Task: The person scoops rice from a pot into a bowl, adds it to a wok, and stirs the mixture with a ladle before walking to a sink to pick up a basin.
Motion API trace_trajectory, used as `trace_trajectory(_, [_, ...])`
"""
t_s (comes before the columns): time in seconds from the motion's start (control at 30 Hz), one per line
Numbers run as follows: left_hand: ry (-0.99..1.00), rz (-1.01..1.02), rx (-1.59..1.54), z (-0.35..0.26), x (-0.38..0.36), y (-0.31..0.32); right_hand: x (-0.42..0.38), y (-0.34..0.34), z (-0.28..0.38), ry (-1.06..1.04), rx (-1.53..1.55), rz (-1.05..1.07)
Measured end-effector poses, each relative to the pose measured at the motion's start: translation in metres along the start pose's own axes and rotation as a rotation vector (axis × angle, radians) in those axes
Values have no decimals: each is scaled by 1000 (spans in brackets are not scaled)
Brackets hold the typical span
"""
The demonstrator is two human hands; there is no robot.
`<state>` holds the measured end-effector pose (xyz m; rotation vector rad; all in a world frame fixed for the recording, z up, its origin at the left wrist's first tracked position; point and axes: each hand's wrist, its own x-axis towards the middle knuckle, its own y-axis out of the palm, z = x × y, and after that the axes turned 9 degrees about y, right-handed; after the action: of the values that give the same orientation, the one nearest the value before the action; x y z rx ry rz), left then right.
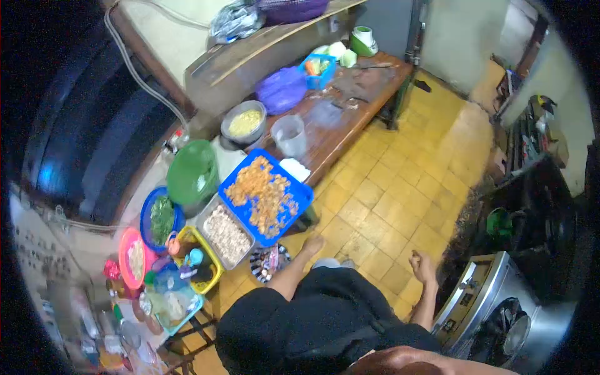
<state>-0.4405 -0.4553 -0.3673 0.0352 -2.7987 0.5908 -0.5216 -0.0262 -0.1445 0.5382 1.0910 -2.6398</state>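
At 8 o'clock: pink bowl [124, 256], then metal tray [239, 257] of pale pieces [225, 234]. Near 9: blue tray [303, 190], orange-brown pieces [265, 194] spread on it, overlapping metal tray in view. At 6: left hand [314, 242], nearest blue tray; finger state can't tell. At 4: right hand [424, 267], fingers loosely curled, full closure can't tell, near steel unit [465, 297].

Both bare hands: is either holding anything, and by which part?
Nothing visible is held: the right hand is partly curled with no object showing, and the left hand shows none either.
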Motion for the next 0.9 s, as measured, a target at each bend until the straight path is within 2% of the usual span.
trace_trajectory(0.07, [-271, -24, -245, -67, 93, 16, 34, -42, 45, 149, 151, 74])
trace_trajectory(0.13, [-716, -233, -511, -91, 167, 29, 81, -72, 67, -174, 173, -3])
trace_trajectory(0.2, [-629, 47, -425, -76, 209, 37, 139, -93, 71, -212, 254, -8])
trace_trajectory(0.27, [-739, 41, -378, -66, 242, 57, 186, -118, 81, -227, 394, 26])
trace_trajectory(0.3, [-831, 108, -408, -60, 266, 62, 211, -130, 77, -233, 390, 13])
trace_trajectory(0.33, [-926, 177, -432, -58, 290, 66, 234, -131, 64, -141, 366, -2])
trace_trajectory(0.37, [-919, 184, -431, -44, 314, 78, 260, -130, 46, -48, 342, -14])
trace_trajectory(0.43, [-690, 335, -339, -23, 370, 104, 328, -95, -77, -160, 313, -185])
trace_trajectory(0.5, [-654, 406, -358, -58, 457, 128, 349, -72, -183, 286, 563, -5])
trace_trajectory(0.57, [-475, 649, -691, -60, 530, 169, 308, -82, -192, 655, 524, 21])
trace_trajectory(0.6, [-308, 832, -767, -65, 565, 199, 303, -90, -193, 759, 536, 26])
trace_trajectory(0.63, [-144, 1015, -837, -96, 600, 210, 305, -95, -192, 836, 559, 30])
trace_trajectory(0.67, [-29, 1136, -752, -125, 631, 221, 314, -103, -190, 883, 584, 25])
trace_trajectory(0.7, [93, 1254, -665, -203, 667, 216, 327, -112, -189, 916, 611, 21])
trace_trajectory(0.8, [223, 1610, -799, -253, 722, 275, 370, -138, -193, 973, 694, -15])
trace_trajectory(0.9, [413, 1731, -934, -267, 779, 331, 426, -169, -202, 993, 781, -74])
